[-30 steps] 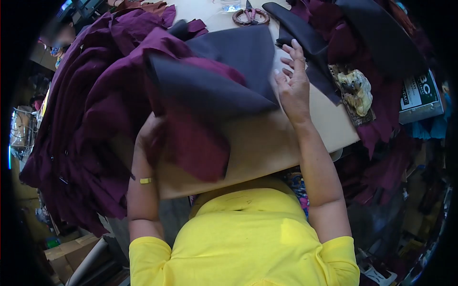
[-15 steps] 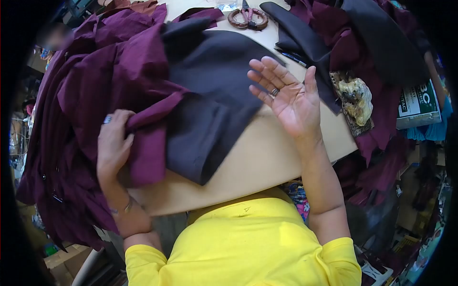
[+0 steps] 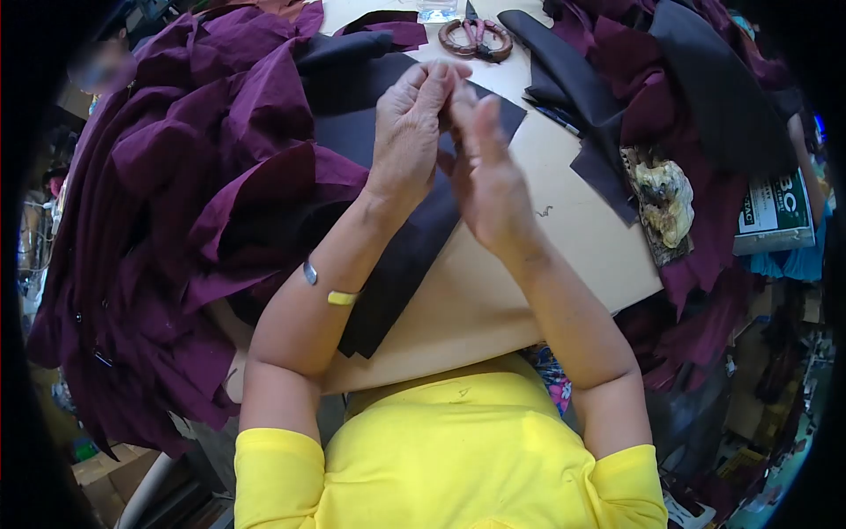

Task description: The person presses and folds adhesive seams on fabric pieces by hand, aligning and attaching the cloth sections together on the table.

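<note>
Left of our left hand (image 3: pixel 410 132) the heap of maroon fabric (image 3: pixel 167 203) spills over the tabletop (image 3: pixel 529 282) edge, apparently piled there as stock within easy reach. Under both our hands lies the dark fabric piece (image 3: pixel 397 264), spread flat on the bare board, probably so it can be worked on. Our right hand (image 3: pixel 485 172) stands beside the left, palms turned towards each other and fingertips meeting above the cloth; both look relaxed and grasping nothing, though whether something small is pinched between them we cannot tell. Beyond our fingertips sit the scissors (image 3: pixel 477 37), handles towards us, and right of our right hand a crumpled rag (image 3: pixel 663 201) and a box (image 3: pixel 775 212), partly cut off.
</note>
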`<control>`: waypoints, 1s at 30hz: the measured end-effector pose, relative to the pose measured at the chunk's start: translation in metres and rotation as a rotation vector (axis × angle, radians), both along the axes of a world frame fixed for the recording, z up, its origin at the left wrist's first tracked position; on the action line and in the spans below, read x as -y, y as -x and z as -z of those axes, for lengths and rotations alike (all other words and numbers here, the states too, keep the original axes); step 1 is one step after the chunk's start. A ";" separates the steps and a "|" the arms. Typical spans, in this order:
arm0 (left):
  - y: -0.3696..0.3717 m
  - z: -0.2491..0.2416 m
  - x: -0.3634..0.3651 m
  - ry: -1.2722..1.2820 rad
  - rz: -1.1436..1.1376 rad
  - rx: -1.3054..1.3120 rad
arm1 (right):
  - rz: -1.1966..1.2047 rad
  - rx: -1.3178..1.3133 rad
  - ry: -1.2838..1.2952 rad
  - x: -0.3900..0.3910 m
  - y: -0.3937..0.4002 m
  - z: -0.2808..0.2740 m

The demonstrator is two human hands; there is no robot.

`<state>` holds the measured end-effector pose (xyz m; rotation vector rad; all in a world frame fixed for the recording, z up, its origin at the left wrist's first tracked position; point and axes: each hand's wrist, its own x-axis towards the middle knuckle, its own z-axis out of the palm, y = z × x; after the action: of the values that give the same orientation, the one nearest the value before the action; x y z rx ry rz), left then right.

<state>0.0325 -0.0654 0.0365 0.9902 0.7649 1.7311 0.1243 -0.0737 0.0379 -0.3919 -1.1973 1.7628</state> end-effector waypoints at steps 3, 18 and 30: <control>0.014 0.016 -0.001 0.105 0.065 0.026 | 0.050 0.337 -0.332 -0.001 0.003 0.021; 0.016 0.031 -0.004 0.156 0.009 -0.062 | 0.135 0.566 -0.591 -0.015 -0.001 0.034; 0.019 0.043 -0.011 0.182 -0.014 0.085 | 0.207 0.673 -0.699 -0.019 -0.001 0.042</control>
<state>0.0133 -0.0544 -0.0064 0.7853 0.8596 1.6719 0.1258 -0.0550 -0.0044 -0.6743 -2.0583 0.9461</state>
